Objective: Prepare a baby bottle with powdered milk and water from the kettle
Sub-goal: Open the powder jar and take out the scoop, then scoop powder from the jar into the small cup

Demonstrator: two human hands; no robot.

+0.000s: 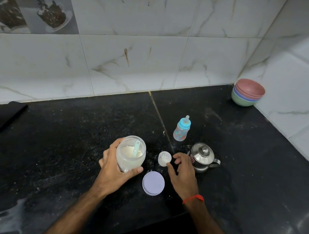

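**Open powder jar in the left hand, right hand at the small white cap**

No brand or label can be read: the baby bottle (pixel 181 130) carries only small orange and blue prints too blurred to make out, and a reddish sticker on the kettle (pixel 202 158) is partly covered by the right hand.

The left hand (pixel 114 167) grips the clear powder jar (pixel 130 153), fingers behind it and thumb curled across its lower front, tilting the open mouth toward the camera. White powder and a pale green scoop (pixel 136 149) show inside. The jar's lavender lid (pixel 153 183) lies flat on the black counter (pixel 69 145) at 5 o'clock of the jar.

The right hand (pixel 183 171), a red thread at its wrist, hovers palm down with fingers loosely spread, holding nothing; its thumb tip is at a small white cap (pixel 164 158), though contact is unclear.

The bottle stands upright, blue collar and teat on, at 12 o'clock of that cap; the steel kettle sits lidded at 3 o'clock. Stacked bowls (pixel 248 93) fill the far corner at 1 o'clock. A dark flat object (pixel 5 117) and white cable at 9 o'clock are cut off.
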